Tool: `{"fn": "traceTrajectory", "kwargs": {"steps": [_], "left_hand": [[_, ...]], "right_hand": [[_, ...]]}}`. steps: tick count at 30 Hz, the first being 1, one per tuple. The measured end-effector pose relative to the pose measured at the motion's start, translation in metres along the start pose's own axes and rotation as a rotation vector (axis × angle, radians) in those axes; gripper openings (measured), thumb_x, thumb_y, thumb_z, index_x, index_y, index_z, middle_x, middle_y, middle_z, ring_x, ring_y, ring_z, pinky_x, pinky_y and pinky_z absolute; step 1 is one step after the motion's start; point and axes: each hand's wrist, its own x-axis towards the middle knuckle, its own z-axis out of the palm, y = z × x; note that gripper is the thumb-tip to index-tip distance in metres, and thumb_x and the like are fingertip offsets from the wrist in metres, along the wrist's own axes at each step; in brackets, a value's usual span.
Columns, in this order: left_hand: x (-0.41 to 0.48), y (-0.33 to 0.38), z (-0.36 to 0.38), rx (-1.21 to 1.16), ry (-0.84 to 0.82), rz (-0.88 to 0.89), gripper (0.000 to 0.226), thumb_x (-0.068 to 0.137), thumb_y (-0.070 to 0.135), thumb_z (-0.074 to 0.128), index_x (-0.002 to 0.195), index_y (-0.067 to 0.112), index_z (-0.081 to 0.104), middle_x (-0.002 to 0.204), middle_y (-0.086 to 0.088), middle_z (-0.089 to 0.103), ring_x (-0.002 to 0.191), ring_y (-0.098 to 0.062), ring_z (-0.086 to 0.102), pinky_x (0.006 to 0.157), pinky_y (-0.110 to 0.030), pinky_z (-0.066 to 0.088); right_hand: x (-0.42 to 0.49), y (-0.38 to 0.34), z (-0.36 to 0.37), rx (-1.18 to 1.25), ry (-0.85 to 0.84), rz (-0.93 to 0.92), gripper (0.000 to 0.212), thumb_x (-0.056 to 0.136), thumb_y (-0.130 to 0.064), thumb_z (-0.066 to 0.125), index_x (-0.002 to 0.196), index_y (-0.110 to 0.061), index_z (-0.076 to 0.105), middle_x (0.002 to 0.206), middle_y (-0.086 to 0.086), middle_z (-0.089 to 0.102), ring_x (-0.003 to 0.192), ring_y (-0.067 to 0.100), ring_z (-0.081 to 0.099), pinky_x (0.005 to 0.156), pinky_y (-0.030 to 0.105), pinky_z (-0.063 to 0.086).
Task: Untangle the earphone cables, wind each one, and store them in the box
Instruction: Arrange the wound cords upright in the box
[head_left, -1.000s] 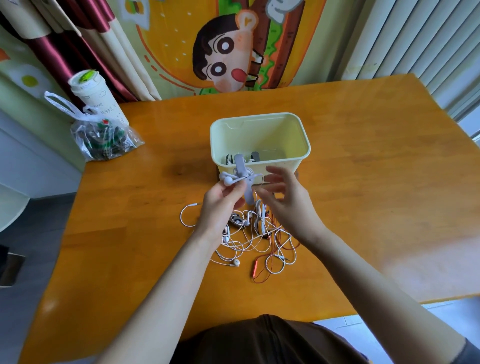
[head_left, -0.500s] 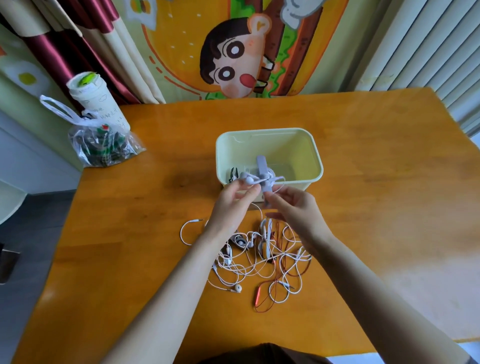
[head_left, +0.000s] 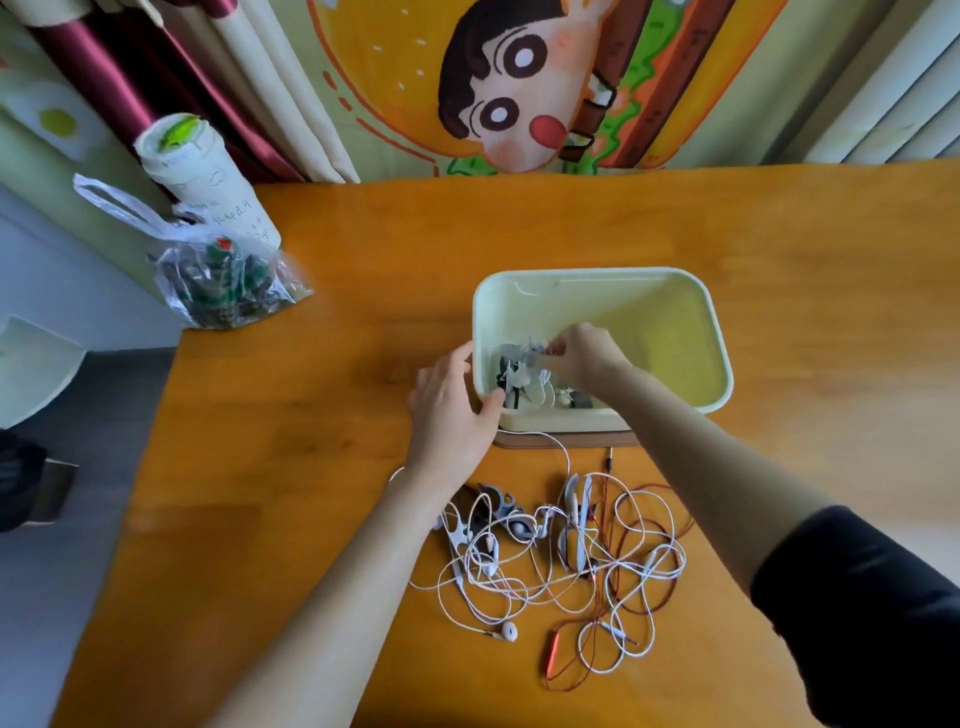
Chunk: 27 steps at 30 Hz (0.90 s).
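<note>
Two hands at the box, both arms stretched forward over the surface. Left hand grips the box's near-left corner, thumb hooked over the rim, fingers against the outer wall. Right hand is down inside the box at its left end, fingers curled, pinching the wound white earphone just above other pieces lying on the box floor. Tangle of cables, white and red, lies loose on the surface near the box's front, under the forearms.

Change from half a second ago: both hands held the wound earphone at the box's near rim; now only the right has it, inside the box, and the left has gone to the corner.
</note>
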Motion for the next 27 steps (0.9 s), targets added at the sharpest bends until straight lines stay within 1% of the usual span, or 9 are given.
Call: {"fn": "traceTrajectory", "kwargs": {"steps": [2,3,5,6,14,17,21,24,27], "left_hand": [[0.002,-0.002,0.000,-0.001,-0.003,-0.010,0.054,0.090,0.024,0.062,0.140,0.015,0.043,0.125,-0.003,0.056,0.119,-0.022,0.041,0.098,-0.032,0.027],[0.001,-0.003,0.001,-0.002,-0.005,-0.005,0.054,0.090,0.025,0.061,0.140,0.016,0.043,0.124,-0.003,0.056,0.119,-0.022,0.041,0.097,-0.032,0.027],[0.000,-0.004,0.001,-0.013,-0.006,0.001,0.054,0.090,0.025,0.061,0.140,0.016,0.043,0.124,-0.002,0.056,0.118,-0.020,0.040,0.097,-0.030,0.025],[0.000,-0.004,0.002,-0.020,-0.006,0.002,0.054,0.091,0.026,0.061,0.140,0.016,0.042,0.124,-0.002,0.055,0.118,-0.019,0.040,0.097,-0.029,0.024],[0.000,-0.003,0.000,0.015,-0.042,-0.007,0.055,0.093,0.029,0.058,0.142,0.017,0.039,0.127,-0.002,0.053,0.120,-0.020,0.040,0.099,-0.031,0.028],[-0.003,-0.002,-0.003,0.075,-0.055,0.005,0.049,0.095,0.029,0.054,0.140,0.015,0.042,0.126,-0.005,0.051,0.119,-0.023,0.041,0.100,-0.035,0.030],[-0.023,-0.006,-0.003,0.087,0.065,0.133,0.025,0.092,0.015,0.058,0.116,0.009,0.058,0.110,-0.008,0.057,0.104,-0.025,0.051,0.089,-0.037,0.042],[-0.050,-0.016,0.000,0.099,0.041,0.184,0.013,0.089,0.010,0.060,0.102,0.009,0.060,0.098,-0.003,0.057,0.092,-0.020,0.054,0.076,-0.029,0.044],[-0.077,-0.024,0.012,0.132,-0.158,0.129,0.016,0.093,0.023,0.058,0.107,0.016,0.058,0.107,0.004,0.054,0.094,-0.015,0.055,0.072,-0.029,0.047]], "right_hand": [[0.013,-0.003,0.007,-0.016,-0.032,0.038,0.042,0.091,-0.023,0.057,0.055,-0.006,0.045,0.051,0.005,0.040,0.046,0.018,0.035,0.041,0.024,0.029],[0.015,-0.004,0.007,-0.020,-0.035,0.058,0.036,0.091,-0.019,0.056,0.059,-0.005,0.049,0.054,0.008,0.045,0.048,0.019,0.041,0.042,0.026,0.034],[0.022,-0.005,0.010,-0.014,-0.030,0.044,0.025,0.091,-0.020,0.060,0.089,0.005,0.063,0.077,0.019,0.064,0.071,0.030,0.062,0.061,0.034,0.051],[0.024,-0.006,0.010,-0.008,-0.014,0.037,0.033,0.091,-0.023,0.062,0.102,0.008,0.060,0.091,0.022,0.066,0.084,0.033,0.064,0.072,0.038,0.053],[0.016,-0.010,0.013,-0.044,0.062,-0.067,0.035,0.094,-0.018,0.054,0.123,-0.001,0.048,0.119,0.017,0.058,0.104,0.031,0.056,0.087,0.039,0.048],[-0.014,-0.014,0.006,0.030,0.294,-0.250,0.032,0.094,-0.011,0.050,0.125,-0.003,0.047,0.122,0.015,0.054,0.109,0.029,0.053,0.087,0.036,0.045],[-0.073,-0.007,0.009,0.201,0.559,-0.594,0.018,0.092,-0.007,0.049,0.108,-0.004,0.055,0.098,0.006,0.055,0.077,0.008,0.050,0.066,0.025,0.045],[-0.112,0.020,0.030,0.105,0.465,-0.728,0.016,0.094,-0.018,0.044,0.103,-0.010,0.054,0.091,0.000,0.052,0.064,0.005,0.045,0.052,0.022,0.039],[-0.128,0.052,0.062,-0.098,0.243,-0.644,0.022,0.093,-0.018,0.048,0.113,-0.012,0.055,0.104,0.004,0.057,0.082,0.018,0.059,0.060,0.029,0.049]]}}
